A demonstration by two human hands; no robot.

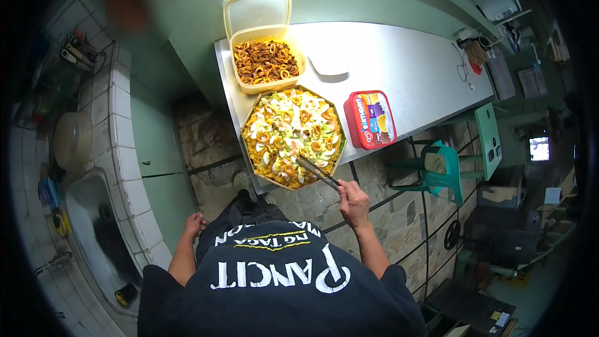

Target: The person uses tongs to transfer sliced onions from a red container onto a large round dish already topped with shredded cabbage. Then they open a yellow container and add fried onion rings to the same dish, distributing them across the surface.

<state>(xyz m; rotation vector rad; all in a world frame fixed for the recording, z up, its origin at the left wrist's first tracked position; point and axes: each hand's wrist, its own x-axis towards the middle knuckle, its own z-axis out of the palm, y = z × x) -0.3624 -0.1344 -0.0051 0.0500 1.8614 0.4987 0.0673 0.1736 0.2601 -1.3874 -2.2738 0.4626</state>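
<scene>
My right hand (354,203) grips dark-handled tongs (319,171), whose tips rest in the food near the middle of an octagonal tray (245,150). Yellow noodles (261,163) fill this tray, topped with squid rings, pale egg pieces and chopped greens. Behind it, touching or nearly so, a yellowish plastic tub (253,88) contains brown saucy squid rings (265,62); its lid (258,10) leans up against the wall. Down by my side, close to my dark shirt, my left hand (196,223) has its fingers curled in, with nothing visible in it.
A red ice cream tub (371,120) and a white plate or lid (329,65) are on the white table (418,81). To the right stands a green plastic chair (440,168). On the left are a tiled counter (128,150) and a sink (93,206).
</scene>
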